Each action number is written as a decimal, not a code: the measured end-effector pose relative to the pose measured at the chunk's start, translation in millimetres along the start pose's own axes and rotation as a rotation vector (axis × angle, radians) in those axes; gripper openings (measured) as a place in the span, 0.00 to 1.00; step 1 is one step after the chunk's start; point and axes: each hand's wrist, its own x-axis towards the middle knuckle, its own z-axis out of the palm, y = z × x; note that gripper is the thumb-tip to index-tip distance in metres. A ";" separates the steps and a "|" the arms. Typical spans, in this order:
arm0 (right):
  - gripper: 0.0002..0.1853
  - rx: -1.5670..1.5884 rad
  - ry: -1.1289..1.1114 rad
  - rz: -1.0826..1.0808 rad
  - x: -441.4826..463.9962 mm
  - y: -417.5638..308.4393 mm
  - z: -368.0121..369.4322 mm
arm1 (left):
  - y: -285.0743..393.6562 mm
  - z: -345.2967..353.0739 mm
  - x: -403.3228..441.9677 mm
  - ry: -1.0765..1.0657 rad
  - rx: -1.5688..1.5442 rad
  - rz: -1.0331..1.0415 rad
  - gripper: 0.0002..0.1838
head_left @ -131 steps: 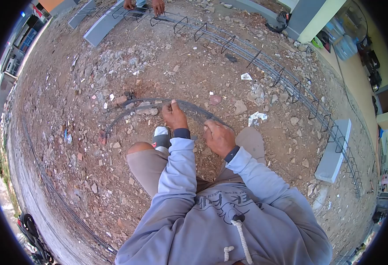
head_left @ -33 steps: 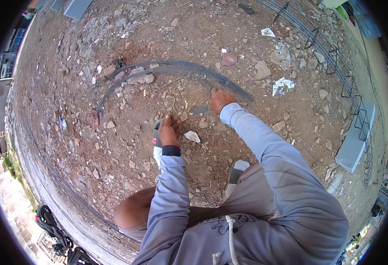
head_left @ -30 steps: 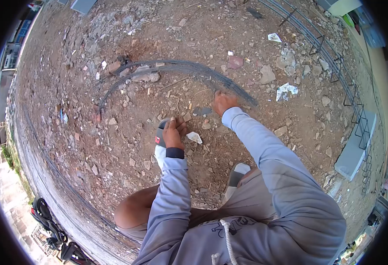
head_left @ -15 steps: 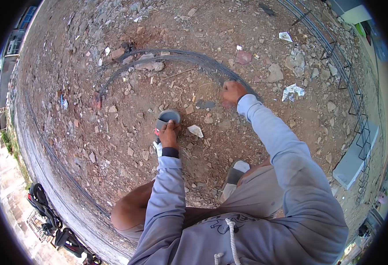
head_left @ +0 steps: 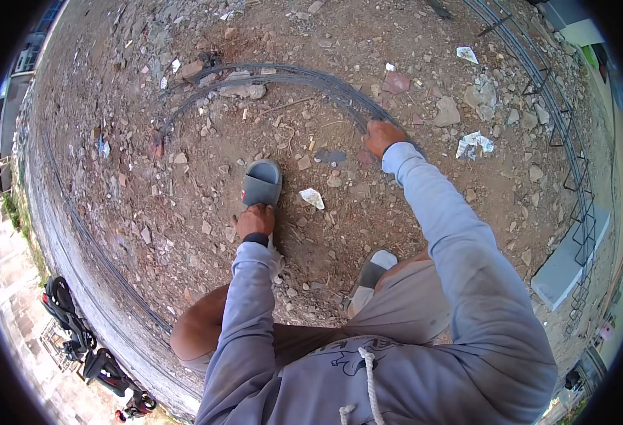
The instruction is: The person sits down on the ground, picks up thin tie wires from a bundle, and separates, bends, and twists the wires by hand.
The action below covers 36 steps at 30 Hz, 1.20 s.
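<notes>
Right hand (head_left: 383, 137) at the right end of the wire bundle (head_left: 332, 84), fingers curled — can't tell from here if they grip. Left hand (head_left: 256, 221) on the grey slipper (head_left: 262, 188), hold unclear. Bundle arcs over rubble ground (head_left: 198, 195) — ahead of both feet.

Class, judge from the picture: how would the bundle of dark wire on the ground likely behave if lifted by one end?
The wire bundle would probably flex and spring rather than hang limp, since its long, thin strands lie in a smooth arc. It may also splay, as the strands divide toward the picture's left.
</notes>
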 end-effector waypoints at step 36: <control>0.13 0.034 -0.091 0.004 10.5 3.5 -11.0 | 1.1 -16.5 33.0 -0.151 0.084 -0.049 0.18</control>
